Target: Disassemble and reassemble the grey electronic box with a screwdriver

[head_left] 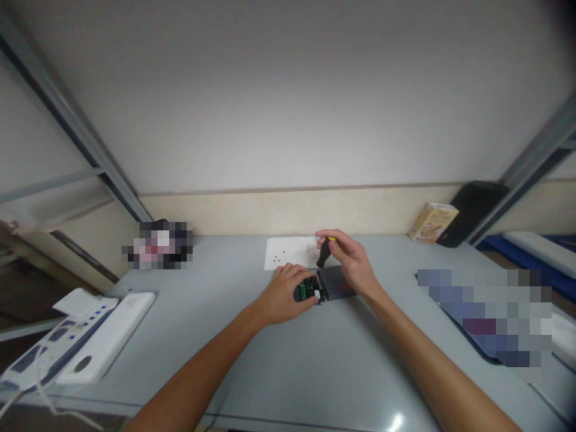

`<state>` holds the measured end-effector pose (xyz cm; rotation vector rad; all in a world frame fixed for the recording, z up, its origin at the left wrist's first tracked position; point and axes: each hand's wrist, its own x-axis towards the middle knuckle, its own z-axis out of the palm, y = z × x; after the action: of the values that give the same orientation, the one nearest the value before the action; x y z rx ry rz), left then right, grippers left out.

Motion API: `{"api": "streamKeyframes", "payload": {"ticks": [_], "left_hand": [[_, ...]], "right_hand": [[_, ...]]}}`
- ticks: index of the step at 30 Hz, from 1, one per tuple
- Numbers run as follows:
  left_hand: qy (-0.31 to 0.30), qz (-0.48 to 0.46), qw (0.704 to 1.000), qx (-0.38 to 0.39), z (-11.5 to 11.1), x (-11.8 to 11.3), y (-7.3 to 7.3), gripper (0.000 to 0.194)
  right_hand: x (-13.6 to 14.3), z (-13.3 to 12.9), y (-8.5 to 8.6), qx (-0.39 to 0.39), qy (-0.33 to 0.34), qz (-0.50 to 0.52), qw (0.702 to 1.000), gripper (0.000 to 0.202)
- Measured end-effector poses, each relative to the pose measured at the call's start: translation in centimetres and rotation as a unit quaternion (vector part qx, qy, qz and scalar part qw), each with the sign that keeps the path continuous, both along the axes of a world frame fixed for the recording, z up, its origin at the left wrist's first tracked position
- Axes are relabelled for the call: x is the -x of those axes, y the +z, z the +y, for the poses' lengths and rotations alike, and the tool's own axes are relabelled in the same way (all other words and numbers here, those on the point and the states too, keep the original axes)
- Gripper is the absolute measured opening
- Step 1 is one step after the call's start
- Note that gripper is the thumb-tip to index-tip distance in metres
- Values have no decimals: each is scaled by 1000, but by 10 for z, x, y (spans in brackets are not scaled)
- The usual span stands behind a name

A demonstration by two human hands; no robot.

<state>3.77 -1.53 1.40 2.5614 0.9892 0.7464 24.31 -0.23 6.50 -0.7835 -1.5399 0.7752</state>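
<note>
My left hand is closed around the edges of a small dark device with a bare green circuit board, pressing it on the table. In my right hand is a screwdriver with a black and yellow handle, held upright with its lower end over the device's right part; its tip is too small to make out. A dark grey flat panel lies beside the board, partly under my right hand. Behind my hands is a white sheet of paper with several tiny dark screws on it.
A white power strip and a white flat power bank lie on the left of the grey table. At the back right stand a yellow box and a black object. Blurred items lie at both sides.
</note>
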Motion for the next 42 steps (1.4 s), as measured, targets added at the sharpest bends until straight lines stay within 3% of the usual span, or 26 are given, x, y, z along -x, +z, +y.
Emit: {"api": "streamKeyframes", "payload": {"ticks": [3, 9, 15, 21, 27, 33, 39, 42], "left_hand": [[3, 1, 1000, 0, 0, 0, 0, 44], [4, 9, 1000, 2, 0, 0, 0, 45], [2, 13, 1000, 7, 0, 1, 0, 45], [-4, 2, 1000, 8, 2, 2, -1, 46], [3, -9, 1000, 15, 2, 1, -1, 41], [-7, -13, 1000, 13, 1, 2, -1, 25], [-2, -12, 1000, 1, 1, 2, -4, 24], [-4, -10, 1000, 3, 1, 2, -4, 24]], "right_hand": [[3, -3, 0, 20, 38, 12, 999, 25], [10, -6, 1, -70, -40, -25, 996, 12], [8, -5, 0, -5, 24, -2, 1000, 25], [7, -1, -2, -33, -31, -7, 999, 10], [8, 0, -9, 24, 38, 51, 998, 24], [13, -3, -7, -18, -24, 21, 999, 15], [11, -4, -5, 16, 51, 30, 998, 26], [12, -2, -5, -16, 17, 31, 999, 15]]}}
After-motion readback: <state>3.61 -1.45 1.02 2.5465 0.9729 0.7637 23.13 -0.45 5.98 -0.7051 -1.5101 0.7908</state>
